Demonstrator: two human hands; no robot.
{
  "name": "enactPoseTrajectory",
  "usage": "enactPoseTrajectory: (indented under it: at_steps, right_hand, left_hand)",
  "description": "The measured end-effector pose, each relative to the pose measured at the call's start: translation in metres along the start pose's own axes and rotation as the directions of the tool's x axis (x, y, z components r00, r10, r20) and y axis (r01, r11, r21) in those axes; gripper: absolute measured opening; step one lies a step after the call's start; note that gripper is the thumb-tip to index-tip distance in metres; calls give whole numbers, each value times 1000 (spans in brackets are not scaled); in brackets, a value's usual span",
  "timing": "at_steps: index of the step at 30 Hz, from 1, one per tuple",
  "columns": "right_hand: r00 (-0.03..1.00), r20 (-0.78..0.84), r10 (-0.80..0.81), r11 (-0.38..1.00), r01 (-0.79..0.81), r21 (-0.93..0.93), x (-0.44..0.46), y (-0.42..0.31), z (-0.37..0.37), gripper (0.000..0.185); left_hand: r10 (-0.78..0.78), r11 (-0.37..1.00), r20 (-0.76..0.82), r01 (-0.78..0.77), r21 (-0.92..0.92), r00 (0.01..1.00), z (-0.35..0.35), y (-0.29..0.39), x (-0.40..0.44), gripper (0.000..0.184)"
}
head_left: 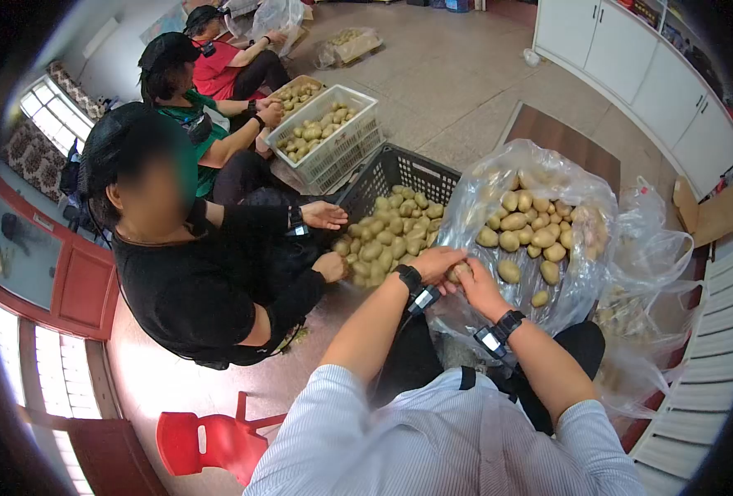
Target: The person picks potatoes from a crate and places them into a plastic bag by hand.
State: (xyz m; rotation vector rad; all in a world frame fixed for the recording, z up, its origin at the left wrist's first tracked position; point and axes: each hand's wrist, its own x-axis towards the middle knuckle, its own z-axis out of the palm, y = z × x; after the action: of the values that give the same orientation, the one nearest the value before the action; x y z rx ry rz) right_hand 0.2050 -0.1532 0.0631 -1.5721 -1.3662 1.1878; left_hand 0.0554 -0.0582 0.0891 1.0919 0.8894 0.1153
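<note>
My left hand [437, 264] and my right hand [480, 289] meet over the near edge of a clear plastic bag. A potato [461, 270] shows between them, partly covered by my closed fingers. Beyond my right hand, the wide-open bag [457, 219] holds a heap of loose potatoes [540, 227]. To the left of my hands stands a black plastic crate [439, 175], filled with more potatoes [391, 236]. Each of my wrists wears a dark strap with a small device.
A co-worker in black [193, 273] sits at my left, both hands by the black crate. Farther back are two more people and a white crate [333, 157] of potatoes. A red chair [218, 446] stands lower left; plastic bags [647, 281] lie at the right.
</note>
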Motion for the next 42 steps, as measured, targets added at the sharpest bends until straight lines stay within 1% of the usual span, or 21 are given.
enactPoseTrajectory:
  at_steps: [4, 7, 9, 10, 12, 13, 15, 17, 20, 22, 23, 24, 27, 29, 30, 32, 33, 36, 37, 39, 42]
  right_hand:
    - [990, -47, -132, 990, 133, 34, 3, 5, 3, 32]
    - [985, -80, -152, 988, 149, -36, -2, 0, -6, 31]
    - [996, -74, -45, 988, 33, -148, -7, -3, -15, 30]
    - [997, -65, -44, 988, 34, -148, -4, 10, -19, 30]
    - [990, -84, -115, 929, 77, -362, -1, 46, -31, 28]
    - [992, -70, -106, 930, 75, -359, -3, 53, -39, 28]
    - [963, -84, -257, 811, 167, -561, -4, 63, -53, 32]
    - [959, -96, -267, 762, 149, -631, -7, 65, -66, 33]
    - [943, -144, -300, 647, 90, -757, -8, 68, -70, 34]
    - [924, -165, -346, 550, 57, -833, -10, 77, -71, 35]
    - [921, -171, -351, 552, 56, -832, -10, 85, -70, 35]
    - [924, -185, -333, 546, 29, -837, -11, 87, -68, 36]
    - [927, -192, -321, 515, 1, -857, -12, 89, -67, 36]
    - [927, -186, -326, 487, -3, -873, -13, 88, -68, 35]
    - [935, -178, -307, 488, -6, -873, -15, 81, -68, 33]
    - [928, -163, -334, 479, 18, -878, -15, 78, -68, 30]
    - [923, -171, -344, 480, 16, -877, -15, 76, -68, 30]
    - [971, -179, -159, 518, -72, -852, -14, 75, -67, 42]
    - [969, -186, -164, 521, -75, -850, -15, 72, -66, 42]
    - [965, -188, -184, 528, -64, -847, -20, 67, -64, 29]
    - [969, -185, -165, 475, -86, -876, -18, 78, -62, 30]
  left_hand:
    - [46, 999, 89, -47, 10, 995, -14, -10, 14, 40]
    - [78, 997, -32, -78, -4, 996, -17, -9, 13, 35]
    - [84, 989, -191, -105, -103, 978, -17, -5, 8, 31]
    - [81, 989, -198, -104, -109, 977, -21, -6, 7, 31]
    - [124, 966, -302, -184, -180, 945, -26, -12, 9, 32]
    - [112, 966, -310, -176, -190, 944, -30, -18, 12, 32]
    - [111, 917, -320, -221, -333, 941, -39, -27, 22, 33]
    - [103, 921, -364, -227, -316, 926, -49, -32, 29, 30]
    - [245, 955, -448, -293, -39, 860, -54, -29, 28, 26]
    - [108, 924, -486, -268, -274, 868, -56, -27, 29, 27]
    - [35, 886, -490, -254, -388, 871, -57, -26, 30, 28]
    - [27, 887, -419, -215, -409, 908, -71, -34, 38, 28]
    - [37, 922, -500, -223, -317, 865, -83, -37, 42, 28]
    - [-10, 899, -559, -237, -368, 829, -81, -38, 32, 25]
    - [164, 953, -577, -280, -116, 800, -93, -53, 40, 24]
    - [340, 940, -537, -259, 222, 772, -111, -60, 47, 22]
    - [370, 923, -521, -242, 298, 769, -117, -63, 50, 21]
    - [442, 864, -484, -213, 456, 756, -125, -73, 52, 22]
    - [412, 902, -472, -275, 332, 779, -131, -78, 60, 23]
    - [387, 922, -453, -330, 202, 803, -136, -83, 68, 26]
    - [335, 938, -574, -323, 127, 747, -133, -82, 66, 24]
